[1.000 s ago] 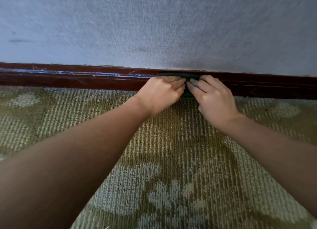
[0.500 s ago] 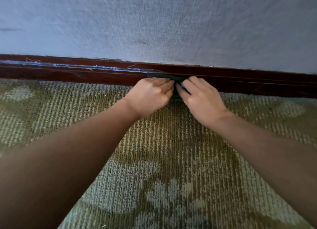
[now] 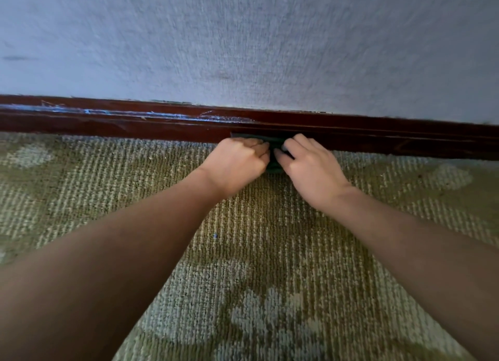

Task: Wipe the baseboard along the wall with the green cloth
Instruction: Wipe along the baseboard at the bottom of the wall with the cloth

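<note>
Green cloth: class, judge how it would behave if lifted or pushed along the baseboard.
Probably floppy: the green cloth folds between the left hand and right hand. Likely light, since curled fingers alone hold it. It may drag rather than slide on the scuffed baseboard.

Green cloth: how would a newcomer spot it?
Follow the dark red baseboard under the grey wall. The left hand and right hand meet at it, and the green cloth is the dark patch between them, much darker than the pale carpet.

One wide-angle camera, worn on the head, looks forward and down from low and near, facing the far wall (image 3: 256, 42), baseboard (image 3: 108, 125) and carpet (image 3: 256, 252).
</note>
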Motion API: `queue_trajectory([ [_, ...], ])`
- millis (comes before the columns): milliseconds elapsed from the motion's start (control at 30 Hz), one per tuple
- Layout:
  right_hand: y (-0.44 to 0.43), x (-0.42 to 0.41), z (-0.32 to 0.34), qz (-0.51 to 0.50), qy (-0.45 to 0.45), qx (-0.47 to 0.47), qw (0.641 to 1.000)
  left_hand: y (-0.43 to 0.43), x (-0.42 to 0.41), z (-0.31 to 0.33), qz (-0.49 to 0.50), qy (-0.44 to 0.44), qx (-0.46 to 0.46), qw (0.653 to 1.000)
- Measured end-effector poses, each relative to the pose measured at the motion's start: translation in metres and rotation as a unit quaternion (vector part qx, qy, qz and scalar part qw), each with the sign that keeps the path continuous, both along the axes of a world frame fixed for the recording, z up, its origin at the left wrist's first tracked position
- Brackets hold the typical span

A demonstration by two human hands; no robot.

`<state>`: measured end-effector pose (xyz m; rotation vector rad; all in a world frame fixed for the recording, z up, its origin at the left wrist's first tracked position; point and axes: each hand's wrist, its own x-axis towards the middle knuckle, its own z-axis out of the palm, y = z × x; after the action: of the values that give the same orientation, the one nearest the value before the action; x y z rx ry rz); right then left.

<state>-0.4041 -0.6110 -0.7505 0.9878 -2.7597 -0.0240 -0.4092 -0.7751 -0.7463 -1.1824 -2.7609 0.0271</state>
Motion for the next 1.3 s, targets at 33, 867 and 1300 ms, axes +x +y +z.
queue_trajectory([
  [33,-0.001,0.001,0.003,0.001,-0.002,0.007,1.000,-0.001,0.001,0.002,0.004,-0.006,-0.005,1.000],
  [867,-0.025,-0.007,0.045,-0.020,-0.061,0.080,0.995,-0.020,0.002,0.047,0.026,0.057,-0.036,0.997],
  [1300,-0.035,-0.007,0.045,-0.045,-0.093,0.068,0.992,-0.013,-0.001,0.048,0.155,-0.028,-0.086,0.984],
])
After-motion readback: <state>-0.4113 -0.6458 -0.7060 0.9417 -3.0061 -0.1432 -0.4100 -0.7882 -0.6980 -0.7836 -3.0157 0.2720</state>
